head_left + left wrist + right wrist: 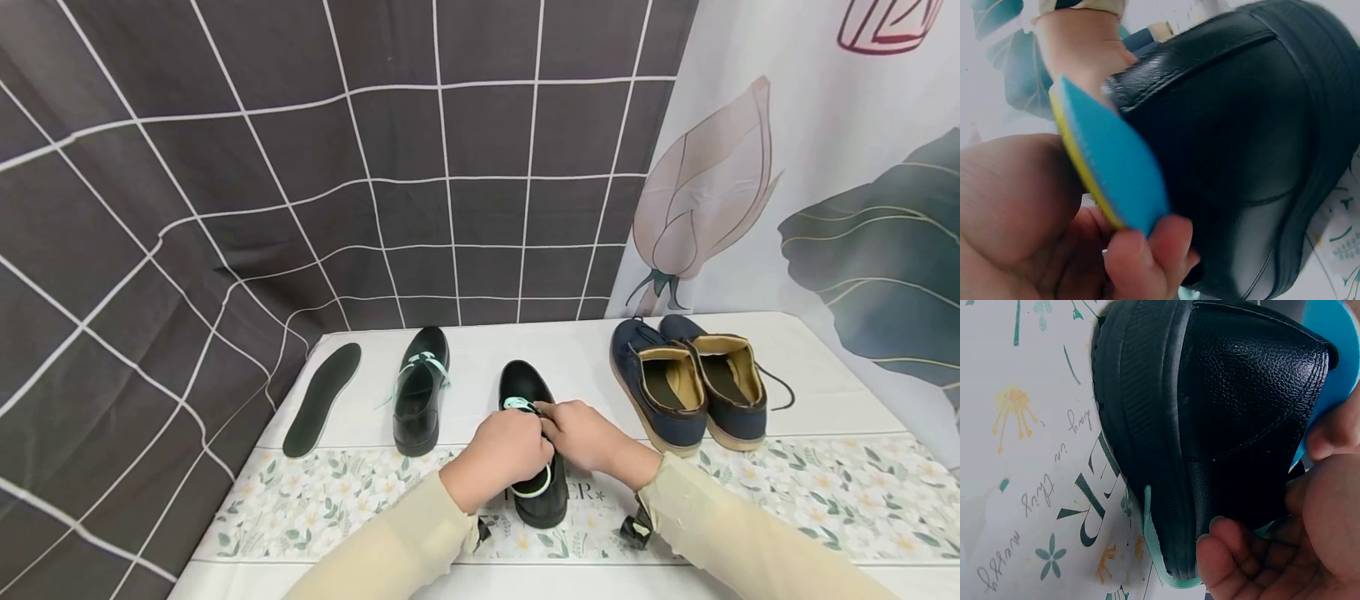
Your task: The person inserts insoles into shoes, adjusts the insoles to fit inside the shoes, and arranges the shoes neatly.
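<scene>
A black leather shoe (546,507) with mint laces (517,403) stands on the table before me, toe pointing away. My left hand (504,450) pinches an insole (1110,162), blue underneath with a yellow edge, between thumb and fingers. The insole is tilted up out of the shoe's opening, its heel end raised and its front part hidden inside. My right hand (588,437) grips the shoe's right side near the laces, fingers curled against the upper. In the right wrist view a mint lace end hangs beside the sole.
Another black shoe (422,400) with mint laces stands to the left. Beyond it lies a dark insole (322,400). A pair of navy shoes (651,367) with tan linings stands at the right. A dark grid-patterned curtain (480,208) hangs behind the table.
</scene>
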`<state>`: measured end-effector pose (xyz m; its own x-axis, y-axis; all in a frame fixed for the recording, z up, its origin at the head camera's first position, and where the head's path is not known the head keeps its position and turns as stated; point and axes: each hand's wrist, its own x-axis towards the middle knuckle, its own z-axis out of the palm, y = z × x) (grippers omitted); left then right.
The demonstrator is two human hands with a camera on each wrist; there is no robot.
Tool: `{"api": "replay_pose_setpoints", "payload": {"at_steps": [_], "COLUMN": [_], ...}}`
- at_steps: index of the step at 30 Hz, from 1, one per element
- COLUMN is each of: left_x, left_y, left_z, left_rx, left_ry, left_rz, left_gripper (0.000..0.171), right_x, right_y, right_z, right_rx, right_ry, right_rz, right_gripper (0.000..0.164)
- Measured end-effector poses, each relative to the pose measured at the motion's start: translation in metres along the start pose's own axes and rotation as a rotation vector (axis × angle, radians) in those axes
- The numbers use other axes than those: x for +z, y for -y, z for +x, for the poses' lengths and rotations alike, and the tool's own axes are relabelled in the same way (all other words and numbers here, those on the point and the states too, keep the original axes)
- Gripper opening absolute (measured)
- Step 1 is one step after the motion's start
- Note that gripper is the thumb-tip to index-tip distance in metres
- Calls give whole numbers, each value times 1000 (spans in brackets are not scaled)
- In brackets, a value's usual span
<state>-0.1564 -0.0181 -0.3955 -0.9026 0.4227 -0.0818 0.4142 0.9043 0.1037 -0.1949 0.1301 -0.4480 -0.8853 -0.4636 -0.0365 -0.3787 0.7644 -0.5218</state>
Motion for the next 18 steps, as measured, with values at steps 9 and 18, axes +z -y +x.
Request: {"api": "replay_pose_setpoints", "payload": {"at_steps": [9, 18], "left_x": [8, -6], "left_y": [-1, 4], "left_z": [-8, -32], "left_rx": [-116, -23], "left_ry": [64, 109], "left_rz": [17, -111], "left_gripper": [69, 62], "right_x": [3, 3], "right_y": [0, -2], "right_z": [1, 1], "right_rx": [-31, -34], "right_ry": [-20, -39], "right_rz": [-12, -29], "right_gripper": [42, 42]}}
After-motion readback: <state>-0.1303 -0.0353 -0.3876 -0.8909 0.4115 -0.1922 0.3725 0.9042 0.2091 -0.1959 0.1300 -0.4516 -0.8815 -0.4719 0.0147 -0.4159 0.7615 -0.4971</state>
